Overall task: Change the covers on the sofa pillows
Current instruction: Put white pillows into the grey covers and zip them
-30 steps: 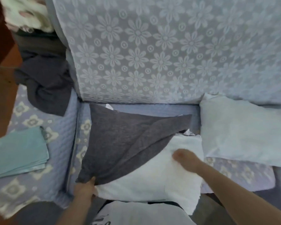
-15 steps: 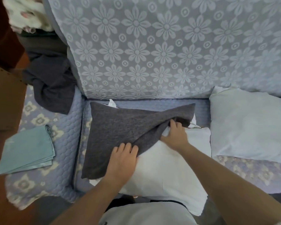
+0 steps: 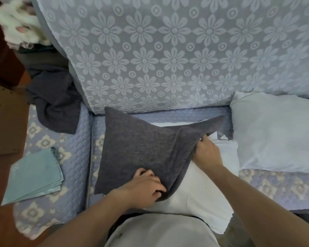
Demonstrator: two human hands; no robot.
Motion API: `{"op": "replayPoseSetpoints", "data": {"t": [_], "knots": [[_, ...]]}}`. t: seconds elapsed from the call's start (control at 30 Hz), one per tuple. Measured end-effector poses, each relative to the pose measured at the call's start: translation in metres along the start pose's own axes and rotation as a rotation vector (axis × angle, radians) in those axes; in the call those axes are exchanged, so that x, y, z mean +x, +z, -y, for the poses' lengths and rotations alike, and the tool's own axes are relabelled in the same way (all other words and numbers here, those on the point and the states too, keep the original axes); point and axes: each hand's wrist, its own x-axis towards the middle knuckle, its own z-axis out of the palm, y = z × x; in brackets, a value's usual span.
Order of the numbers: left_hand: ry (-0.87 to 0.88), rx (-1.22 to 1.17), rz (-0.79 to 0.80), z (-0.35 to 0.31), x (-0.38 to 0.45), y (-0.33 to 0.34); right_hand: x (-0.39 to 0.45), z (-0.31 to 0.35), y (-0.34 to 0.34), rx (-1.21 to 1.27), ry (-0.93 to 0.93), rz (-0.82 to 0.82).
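Observation:
A white pillow [image 3: 200, 191] lies on the sofa seat in front of me, its far left half inside a dark grey cover [image 3: 141, 147]. My left hand [image 3: 144, 188] grips the cover's open hem at its near edge, fingers curled into the cloth. My right hand [image 3: 208, 152] grips the same hem farther right, near the pillow's far corner. A second bare white pillow [image 3: 278, 132] leans at the right against the backrest. Folded teal covers [image 3: 34, 175] lie on the left seat.
The sofa has a quilted lilac seat [image 3: 282, 188] and a floral lace-draped backrest [image 3: 177, 56]. A crumpled dark grey cloth [image 3: 55, 107] hangs over the left corner, with a white fluffy thing [image 3: 18, 27] above it. A brown wooden surface [image 3: 5, 120] stands at far left.
My left hand went from the cover's near-left corner onto the hem and now curls into it. My right hand left the pillow's middle and took the hem near the far corner.

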Motion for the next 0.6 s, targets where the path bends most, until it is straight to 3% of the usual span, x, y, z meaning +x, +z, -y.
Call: {"op": "replayPoseSetpoints", "data": {"t": [0.13,0.2,0.23,0.33,0.37,0.43,0.53,0.6], "knots": [[-0.001,0.046,0.180,0.009,0.012,-0.015,-0.007,0.032,0.009,0.037,-0.015,0.094],[0.007,0.083,0.231,0.008,0.012,-0.012,-0.007,0.039,0.015,0.127,0.076,0.056],[0.002,0.072,0.222,0.007,0.012,-0.012,-0.007,0.041,0.019,0.266,0.204,0.010],[-0.086,-0.106,0.106,0.009,0.015,-0.021,0.001,0.051,0.012,0.944,0.858,-0.068],[-0.101,-0.131,0.090,0.011,0.016,-0.026,0.006,0.055,0.009,1.165,0.981,-0.014],[-0.054,-0.051,0.062,0.012,0.015,-0.033,0.014,0.060,0.001,1.383,0.974,0.185],[0.018,0.133,-0.367,0.018,0.016,-0.027,0.015,0.060,-0.014,1.278,0.865,0.286],[-0.150,0.053,-0.549,0.027,0.020,-0.033,-0.009,0.052,-0.026,1.030,0.799,0.182]]}}
